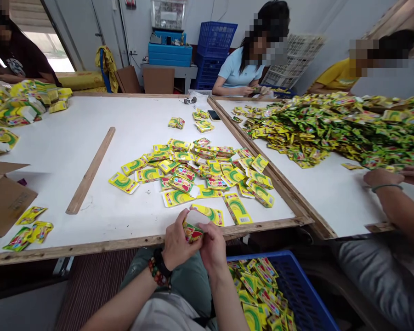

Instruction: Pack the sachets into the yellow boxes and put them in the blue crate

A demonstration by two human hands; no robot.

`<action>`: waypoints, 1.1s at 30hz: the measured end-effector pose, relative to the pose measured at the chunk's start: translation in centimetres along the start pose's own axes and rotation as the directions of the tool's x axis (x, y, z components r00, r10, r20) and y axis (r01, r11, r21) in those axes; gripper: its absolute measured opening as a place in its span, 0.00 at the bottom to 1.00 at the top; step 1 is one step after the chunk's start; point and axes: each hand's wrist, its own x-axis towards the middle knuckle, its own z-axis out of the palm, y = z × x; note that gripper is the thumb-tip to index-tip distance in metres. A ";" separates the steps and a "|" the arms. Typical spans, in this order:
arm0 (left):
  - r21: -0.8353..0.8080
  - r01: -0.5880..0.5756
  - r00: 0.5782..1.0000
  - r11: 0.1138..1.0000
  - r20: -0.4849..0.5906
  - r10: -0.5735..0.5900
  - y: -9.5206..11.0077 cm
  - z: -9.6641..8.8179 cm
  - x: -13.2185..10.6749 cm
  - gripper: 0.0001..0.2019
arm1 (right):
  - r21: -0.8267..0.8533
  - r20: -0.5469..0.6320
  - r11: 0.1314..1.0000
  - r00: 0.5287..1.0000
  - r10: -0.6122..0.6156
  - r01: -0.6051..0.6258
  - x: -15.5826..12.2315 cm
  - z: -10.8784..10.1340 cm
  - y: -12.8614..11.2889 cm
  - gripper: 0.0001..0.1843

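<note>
My left hand (177, 241) and my right hand (213, 246) pinch a yellow, green and red foil sachet (193, 232) between them, just over the front wooden edge (89, 247) of a white-topped table (55, 138). A white bit of paper or packaging (197, 217) shows at the sachet's top. A beaded bracelet and a black band circle my left wrist. Just beyond my right hand, a loose yellow sachet (209, 214) lies flat. Farther ahead spreads a scattered pile of similar sachets (193, 170).
A blue crate (289, 289) of sachets sits below my right arm. A wooden strip (89, 170) lies on the table, beside a cardboard box (3, 202). To the right, a co-worker's hands (389, 177) work near a large sachet heap (331, 128). Other people sit beyond.
</note>
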 end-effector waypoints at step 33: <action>-0.186 0.010 0.982 0.983 0.189 0.025 0.4 -0.7 0.6 0.22 | -0.593 0.480 0.496 0.773 -0.414 0.634 -1.8 -1.3 -1.3 0.18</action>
